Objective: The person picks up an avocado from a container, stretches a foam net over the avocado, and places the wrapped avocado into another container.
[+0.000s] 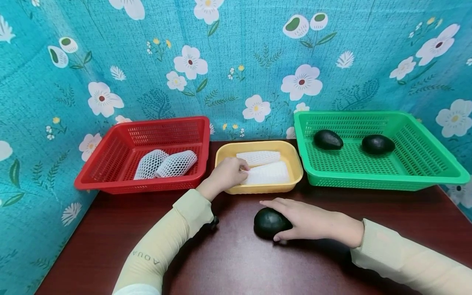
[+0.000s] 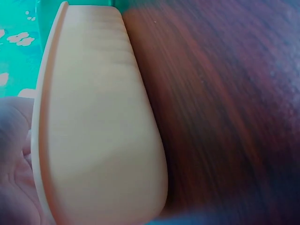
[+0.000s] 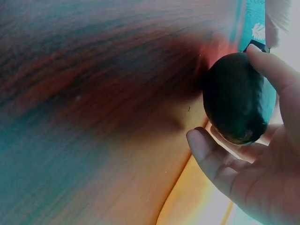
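Observation:
My left hand (image 1: 229, 173) reaches over the near left rim of a yellow tray (image 1: 296, 164) and pinches the left end of a white foam net sleeve (image 1: 271, 173). Behind that sleeve lies another foam net sleeve (image 1: 259, 157), flat in the same tray. In the left wrist view the tray's outer wall (image 2: 98, 117) covers most of the fingers. On the table in front of the tray, my right hand (image 1: 304, 220) holds a dark avocado (image 1: 270, 223). The right wrist view shows the thumb on one side of the avocado (image 3: 236, 101) and the fingers on the other.
On the left stands a red basket (image 1: 200, 172) holding two avocado-shaped pieces in white netting (image 1: 177, 164). The green basket (image 1: 368, 182) on the right contains two bare avocados (image 1: 377, 144). A flowered blue cloth (image 1: 236, 61) hangs behind the dark wooden table (image 1: 236, 262).

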Demonstrator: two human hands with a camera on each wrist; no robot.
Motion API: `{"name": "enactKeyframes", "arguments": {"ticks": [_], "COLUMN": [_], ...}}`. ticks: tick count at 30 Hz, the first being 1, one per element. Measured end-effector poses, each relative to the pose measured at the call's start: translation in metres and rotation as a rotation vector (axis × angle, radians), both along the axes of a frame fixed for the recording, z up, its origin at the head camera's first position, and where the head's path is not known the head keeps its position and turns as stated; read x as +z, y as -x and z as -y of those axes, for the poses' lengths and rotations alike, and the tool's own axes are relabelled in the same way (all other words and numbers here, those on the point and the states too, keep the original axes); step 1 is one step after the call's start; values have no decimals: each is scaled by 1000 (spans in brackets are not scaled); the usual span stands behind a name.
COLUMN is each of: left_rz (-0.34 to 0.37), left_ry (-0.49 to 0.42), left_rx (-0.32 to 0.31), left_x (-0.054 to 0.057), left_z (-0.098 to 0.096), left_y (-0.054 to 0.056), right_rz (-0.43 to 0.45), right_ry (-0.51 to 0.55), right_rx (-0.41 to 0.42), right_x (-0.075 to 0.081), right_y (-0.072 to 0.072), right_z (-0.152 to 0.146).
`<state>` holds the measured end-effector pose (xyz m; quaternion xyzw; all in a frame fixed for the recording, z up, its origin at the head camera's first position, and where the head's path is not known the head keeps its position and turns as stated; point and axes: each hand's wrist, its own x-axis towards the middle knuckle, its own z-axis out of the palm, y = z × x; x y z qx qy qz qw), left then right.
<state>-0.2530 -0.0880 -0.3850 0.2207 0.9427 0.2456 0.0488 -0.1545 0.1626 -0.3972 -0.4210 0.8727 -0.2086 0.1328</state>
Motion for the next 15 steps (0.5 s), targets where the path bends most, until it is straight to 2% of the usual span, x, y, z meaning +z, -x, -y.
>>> {"name": "enactKeyframes", "arguments": {"ticks": [8,15], "left_rz": [75,113], "left_ry": [-67,-128], "left_rx": [-28,-25], "left_x": [1,8], "left_z": [0,7], "left_y": [-1,-3], "right_rz": [14,14], "right_ry": [6,6], "right_rx": [20,13], "right_x": [3,4], "right_y": [-1,2], "right_z": [0,-3]}}
